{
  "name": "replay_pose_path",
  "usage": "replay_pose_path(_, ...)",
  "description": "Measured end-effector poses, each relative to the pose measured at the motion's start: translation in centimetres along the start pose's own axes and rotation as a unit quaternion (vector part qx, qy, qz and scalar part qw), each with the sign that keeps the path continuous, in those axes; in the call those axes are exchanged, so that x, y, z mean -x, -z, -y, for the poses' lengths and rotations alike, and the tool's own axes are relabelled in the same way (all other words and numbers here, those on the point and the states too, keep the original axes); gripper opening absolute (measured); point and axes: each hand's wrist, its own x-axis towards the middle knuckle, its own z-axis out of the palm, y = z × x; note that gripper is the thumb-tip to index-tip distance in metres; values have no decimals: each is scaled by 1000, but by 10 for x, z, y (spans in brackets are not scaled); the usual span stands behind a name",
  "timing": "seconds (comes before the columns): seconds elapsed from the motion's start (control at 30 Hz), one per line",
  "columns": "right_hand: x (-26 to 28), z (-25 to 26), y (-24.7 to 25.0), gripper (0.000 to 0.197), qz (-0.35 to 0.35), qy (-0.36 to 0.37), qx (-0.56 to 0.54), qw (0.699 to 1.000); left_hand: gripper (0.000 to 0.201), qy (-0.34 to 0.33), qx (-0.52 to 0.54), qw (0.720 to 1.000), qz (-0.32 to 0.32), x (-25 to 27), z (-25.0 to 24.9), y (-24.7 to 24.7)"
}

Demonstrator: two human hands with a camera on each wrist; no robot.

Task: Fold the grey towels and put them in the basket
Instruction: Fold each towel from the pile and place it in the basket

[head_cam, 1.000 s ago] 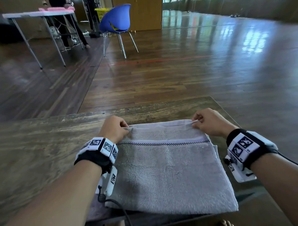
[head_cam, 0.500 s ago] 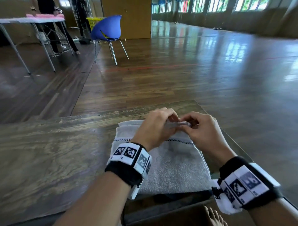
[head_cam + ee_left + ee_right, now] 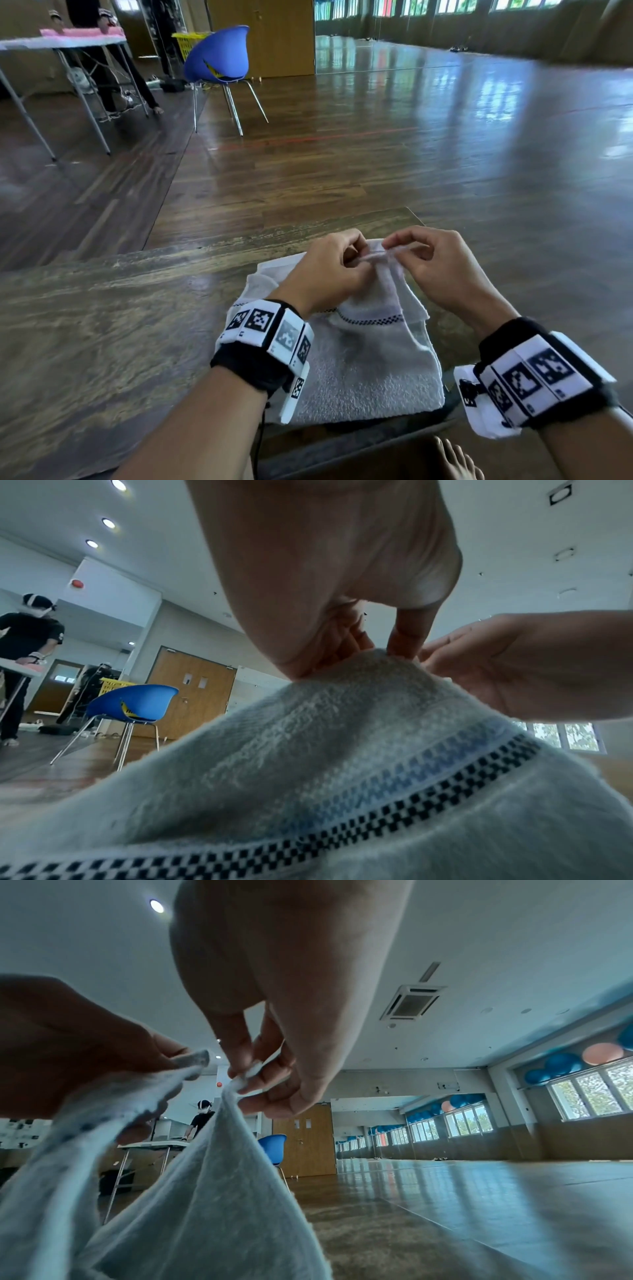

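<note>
Towel lying on the wooden surface, far edge bunched up and lifted off it. Left hand and right hand nearly touching above it, fingers of each curled in and pinching that raised hem. Black checkered stripe running across the cloth. Blue chair way back on the floor.

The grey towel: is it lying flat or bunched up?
Bunched up: both the left hand and right hand pinch the grey towel into a raised peak.
</note>
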Motion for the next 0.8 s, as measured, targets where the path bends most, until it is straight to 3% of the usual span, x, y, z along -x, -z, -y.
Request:
replay_pose_path(0.13,-3,-1,-4,33,1,9,-9,1000,11,-8,-7,1000,-7,-9,3,-1)
replay_pose_path(0.3,-13,-5,-10,34,-57,-37,-73,995,6,1,5,998,-65,-15,8,-2)
replay_pose_path(0.47,-17,-1,-14,21,-40,-44,-90,994,10,2,3,995,-98,-15,14,0)
replay_pose_path(0.8,-14,7,-18,25,-11,-45,-93,995,15,17,15,995,-101,-9,17,4)
